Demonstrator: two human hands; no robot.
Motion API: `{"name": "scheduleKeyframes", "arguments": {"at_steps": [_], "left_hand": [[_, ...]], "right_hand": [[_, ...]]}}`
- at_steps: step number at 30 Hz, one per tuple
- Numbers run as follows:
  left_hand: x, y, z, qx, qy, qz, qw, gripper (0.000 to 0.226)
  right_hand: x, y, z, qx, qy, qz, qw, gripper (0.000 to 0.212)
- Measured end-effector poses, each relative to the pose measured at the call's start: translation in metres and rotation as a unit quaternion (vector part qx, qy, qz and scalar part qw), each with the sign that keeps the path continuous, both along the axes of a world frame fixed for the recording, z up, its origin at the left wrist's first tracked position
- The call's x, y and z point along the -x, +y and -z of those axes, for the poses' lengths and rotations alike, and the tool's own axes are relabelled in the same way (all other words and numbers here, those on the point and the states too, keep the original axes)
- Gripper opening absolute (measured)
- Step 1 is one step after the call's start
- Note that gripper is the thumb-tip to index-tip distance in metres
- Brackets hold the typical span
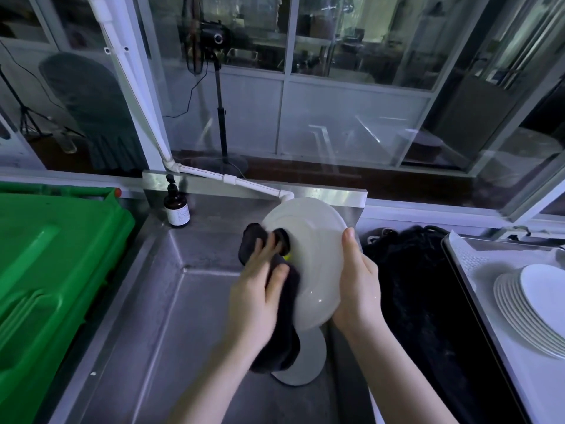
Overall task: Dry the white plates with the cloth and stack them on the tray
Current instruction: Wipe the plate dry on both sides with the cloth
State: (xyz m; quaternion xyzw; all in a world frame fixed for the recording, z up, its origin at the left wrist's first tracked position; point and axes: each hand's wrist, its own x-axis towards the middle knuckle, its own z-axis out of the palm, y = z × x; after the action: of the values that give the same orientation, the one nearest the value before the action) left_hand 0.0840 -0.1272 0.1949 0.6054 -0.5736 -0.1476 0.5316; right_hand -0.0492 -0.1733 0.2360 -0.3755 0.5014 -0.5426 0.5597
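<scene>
I hold a white plate (315, 255) tilted on edge above the steel sink (171, 301). My right hand (357, 283) grips its right rim, thumb on the near face. My left hand (260, 289) holds a dark cloth (284, 304) against the plate's left side, and the cloth hangs down below my palm. Another white plate (302, 362) lies in the sink under the cloth, partly hidden. On the tray (477, 270) at the right sits a stack of several white plates (532, 307).
A green plastic bin lid (46, 270) fills the left side. A brown pump bottle (176, 206) stands at the sink's back left corner. A white pipe (232, 180) runs behind the plate. Dark netting (415, 286) lies between sink and tray. Glass panels stand behind.
</scene>
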Motion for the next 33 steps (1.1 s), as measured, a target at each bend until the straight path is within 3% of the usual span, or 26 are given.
{"name": "scheduleKeyframes", "arguments": {"at_steps": [5, 10, 16, 21, 26, 33], "left_hand": [[0.014, 0.003, -0.001, 0.029, -0.040, 0.049, 0.998, 0.046], [-0.009, -0.021, -0.015, -0.014, -0.006, 0.005, 1.000, 0.045], [0.009, 0.013, -0.005, 0.033, -0.014, 0.016, 0.999, 0.042], [0.027, 0.011, -0.019, 0.061, -0.047, 0.109, 0.991, 0.047], [0.001, -0.015, -0.021, 0.019, -0.017, 0.026, 0.999, 0.044], [0.009, 0.014, 0.009, 0.035, 0.000, 0.024, 0.999, 0.035]], "right_hand": [[-0.005, 0.003, 0.003, -0.004, -0.017, -0.026, 1.000, 0.045], [-0.008, 0.011, 0.002, 0.003, 0.001, -0.018, 1.000, 0.052], [0.001, 0.006, -0.017, 0.018, -0.009, 0.028, 0.999, 0.054], [0.000, 0.011, -0.012, 0.002, -0.002, 0.009, 1.000, 0.045], [0.001, 0.021, -0.014, 0.008, 0.005, 0.021, 1.000, 0.057], [0.011, 0.010, -0.029, 0.003, -0.032, 0.046, 0.998, 0.040]]}}
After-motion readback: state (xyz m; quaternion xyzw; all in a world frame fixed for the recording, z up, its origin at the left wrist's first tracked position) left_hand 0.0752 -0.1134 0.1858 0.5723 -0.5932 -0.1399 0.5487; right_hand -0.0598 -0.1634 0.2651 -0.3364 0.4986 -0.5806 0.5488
